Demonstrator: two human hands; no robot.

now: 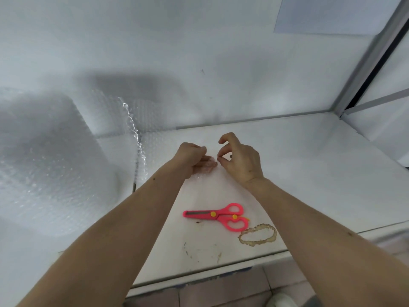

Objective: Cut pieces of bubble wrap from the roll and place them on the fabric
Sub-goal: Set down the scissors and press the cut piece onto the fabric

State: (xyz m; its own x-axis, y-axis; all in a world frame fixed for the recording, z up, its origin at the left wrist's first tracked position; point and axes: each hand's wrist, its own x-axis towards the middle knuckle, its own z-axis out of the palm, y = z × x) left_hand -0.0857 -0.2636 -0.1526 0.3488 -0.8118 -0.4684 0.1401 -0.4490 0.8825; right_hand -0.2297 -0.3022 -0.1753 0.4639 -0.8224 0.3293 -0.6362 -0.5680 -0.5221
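The left hand [192, 158] lies palm up with its fingers [208, 162] showing through the clear bubble wrap [199, 191], so they sit under the sheet's edge while the thumb curls over on top: it pinches the wrap. The right hand [240, 160] is just beside it, thumb and forefinger curved toward each other in an open hook, the other fingers bent under. Its fingertips come close to the sheet's edge, but whether they grip it cannot be told from this view.

No brand, label or writing can be read anywhere.

The wrap is clear and nearly lost against the white fabric [309, 173] that covers the table; its small bubbles show best where light catches them. The sheet lies flat between the two forearms and runs left toward the roll [44, 162], a large pale bulk standing at the left, well apart from the hands. A glossy crease in the wrap [135, 134] stands up between the roll and the left hand.

Pink scissors [219, 216] with yellow rivets lie closed on the fabric near the table's front edge, blades pointing left, between the forearms. Just right of their handles is a brown ring-shaped stain [257, 235], and fainter marks lie in front. A white wall [199, 52] rises behind the table.
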